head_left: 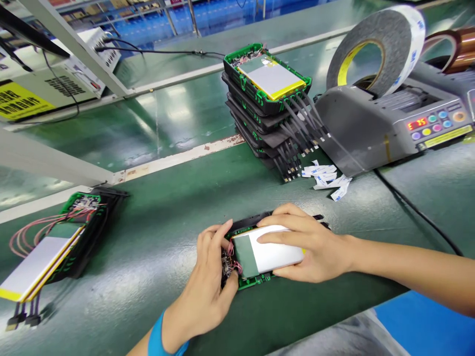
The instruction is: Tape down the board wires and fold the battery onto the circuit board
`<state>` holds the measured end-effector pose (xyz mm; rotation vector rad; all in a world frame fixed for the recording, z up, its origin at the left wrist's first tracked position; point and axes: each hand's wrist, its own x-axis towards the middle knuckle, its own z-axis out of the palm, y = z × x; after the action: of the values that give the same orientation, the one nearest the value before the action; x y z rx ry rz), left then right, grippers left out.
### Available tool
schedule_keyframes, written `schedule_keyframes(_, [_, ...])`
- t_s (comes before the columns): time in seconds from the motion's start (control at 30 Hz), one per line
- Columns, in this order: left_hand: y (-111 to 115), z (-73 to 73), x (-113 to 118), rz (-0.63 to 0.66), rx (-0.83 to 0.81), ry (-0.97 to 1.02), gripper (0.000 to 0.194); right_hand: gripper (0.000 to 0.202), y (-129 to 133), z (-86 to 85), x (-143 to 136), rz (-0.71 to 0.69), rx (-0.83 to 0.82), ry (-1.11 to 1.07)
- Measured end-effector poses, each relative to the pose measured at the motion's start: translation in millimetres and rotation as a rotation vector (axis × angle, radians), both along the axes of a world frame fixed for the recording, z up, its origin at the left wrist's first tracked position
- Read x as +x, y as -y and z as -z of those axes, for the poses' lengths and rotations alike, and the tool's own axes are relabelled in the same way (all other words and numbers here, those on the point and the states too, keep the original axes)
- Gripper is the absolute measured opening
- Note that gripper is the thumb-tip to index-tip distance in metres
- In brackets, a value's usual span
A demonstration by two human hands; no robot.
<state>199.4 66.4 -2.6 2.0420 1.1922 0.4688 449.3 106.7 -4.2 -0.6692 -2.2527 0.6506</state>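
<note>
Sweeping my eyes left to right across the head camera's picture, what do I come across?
Open device with looping pink wires, blue wristband, left hand, right hand, grey tape dispenser.

Glossy tabletop (166, 207), plastic casing (256, 282), smooth battery (274, 257)

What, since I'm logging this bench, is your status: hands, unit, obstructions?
Left hand clasps case at circuit board end. Right hand on white battery, lying in case. White printed strips beyond, apart from case.
</note>
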Motion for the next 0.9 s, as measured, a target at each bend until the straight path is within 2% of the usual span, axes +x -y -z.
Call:
schedule_keyframes(0.2, [3.6, 5.3, 3.8, -0.097, 0.031, 0.087, 0.072, 0.040, 15.8, -5.2, -5.2, 0.063, -0.026, 0.044])
schedule_keyframes(0.47, [1.4, 2.9, -2.5, -0.015, -0.012, 0.093, 0.062, 0.039, 13.9, 2.6, -8.0, 0.039, -0.001, 0.013])
schedule_keyframes(0.73, [5.8, 4.1, -3.3, -0.162, -0.091, 0.087, 0.061, 0.041, 13.6, 1.6, -6.4, 0.027, -0.004, 0.027])
schedule_keyframes(0.9, [9.9, 5.8, -0.7, -0.259, -0.180, 0.165, 0.064, 0.041, 12.4, 3.1, -5.6, 0.019, -0.021, 0.012])
